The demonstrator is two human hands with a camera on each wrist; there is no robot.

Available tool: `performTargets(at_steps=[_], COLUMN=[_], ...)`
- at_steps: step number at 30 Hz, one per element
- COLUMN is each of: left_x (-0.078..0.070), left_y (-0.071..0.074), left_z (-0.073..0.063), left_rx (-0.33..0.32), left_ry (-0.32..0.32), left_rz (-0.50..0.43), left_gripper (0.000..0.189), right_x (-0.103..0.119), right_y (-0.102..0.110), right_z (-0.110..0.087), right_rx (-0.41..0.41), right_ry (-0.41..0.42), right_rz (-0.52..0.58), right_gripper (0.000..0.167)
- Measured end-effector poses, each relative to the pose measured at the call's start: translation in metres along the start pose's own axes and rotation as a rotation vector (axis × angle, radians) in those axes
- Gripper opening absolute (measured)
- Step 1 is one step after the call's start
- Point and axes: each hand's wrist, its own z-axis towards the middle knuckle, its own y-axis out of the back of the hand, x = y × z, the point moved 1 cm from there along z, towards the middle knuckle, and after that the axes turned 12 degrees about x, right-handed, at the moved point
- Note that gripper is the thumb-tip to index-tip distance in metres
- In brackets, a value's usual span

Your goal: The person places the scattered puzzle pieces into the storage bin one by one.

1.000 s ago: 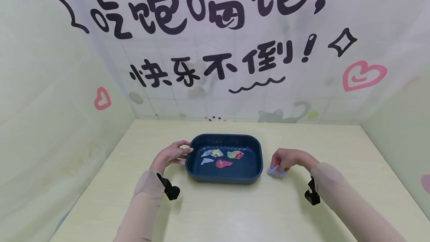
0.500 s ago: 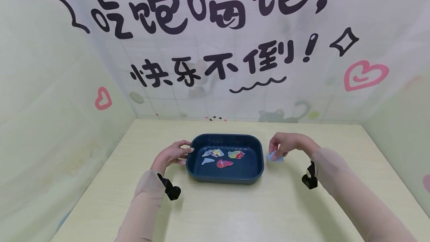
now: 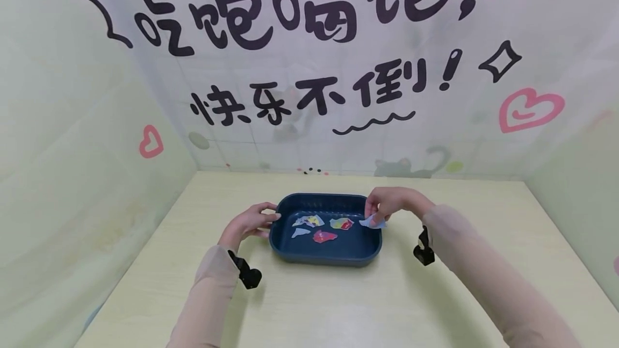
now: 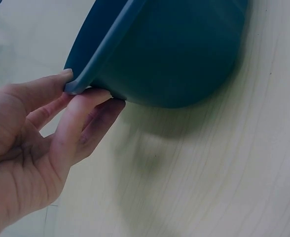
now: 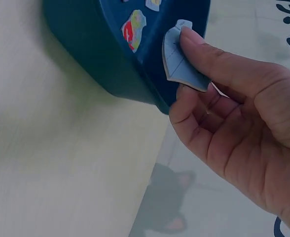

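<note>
A dark blue rectangular basin (image 3: 321,260) stands on the table. My left hand (image 3: 253,220) grips its left rim; in the left wrist view the rim (image 4: 73,88) is pinched between thumb and fingers. My right hand (image 3: 394,200) pinches a light blue puzzle piece (image 5: 177,61), flat and irregular with a pale cut edge. That hand is over the basin's right rim, and the piece overlaps the inside of the basin. On the basin floor lie several printed puzzle pieces: a white-and-yellow one (image 3: 309,220), a yellow-and-red one (image 3: 342,223), a pinkish-red one (image 3: 324,237) and a small pale one (image 3: 301,232).
The pale wood-grain table (image 3: 309,305) spreads around the basin. Behind it hangs a white backdrop (image 3: 271,149) with black lettering and pink hearts, with curtain sides at left and right. A black camera mount sits on each wrist (image 3: 249,277).
My right hand has lifted the light blue puzzle piece from beside the basin and moved it back and left over the right rim. My left hand keeps its hold on the rim.
</note>
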Motion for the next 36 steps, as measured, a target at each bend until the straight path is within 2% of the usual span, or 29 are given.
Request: performTargets(at_steps=[6, 13, 18, 22, 28, 31, 36], left_x=[-0.001, -0.001, -0.002, -0.002, 0.000, 0.001, 0.004], left_y=[-0.005, -0.009, -0.012, -0.013, -0.011, -0.011, -0.009], left_z=[0.000, 0.003, 0.003, 0.004, 0.005, 0.006, 0.008], left_rx=[-0.002, 0.002, 0.008, 0.008, 0.005, -0.001, -0.039], left_ry=[0.004, 0.002, -0.004, -0.005, 0.000, 0.004, -0.004], left_rz=[-0.006, 0.013, 0.013, 0.008, 0.004, 0.005, 0.034], left_gripper=[0.038, 0.038, 0.037, 0.037, 0.038, 0.038, 0.039], right_x=[0.010, 0.010, 0.007, 0.005, 0.005, 0.005, 0.000], right_y=[-0.012, -0.025, -0.032, -0.037, -0.041, -0.039, -0.031], right_z=[0.024, 0.039, 0.047, 0.051, 0.053, 0.052, 0.046], right_rx=[0.025, 0.043, 0.041, 0.018, -0.037, -0.090, -0.259], right_ry=[-0.011, -0.109, -0.162, -0.184, -0.198, -0.167, 0.010], right_rz=[-0.063, -0.069, -0.141, -0.185, -0.192, -0.187, -0.131], right_gripper=[0.007, 0.004, 0.006, 0.008, 0.010, 0.011, 0.012])
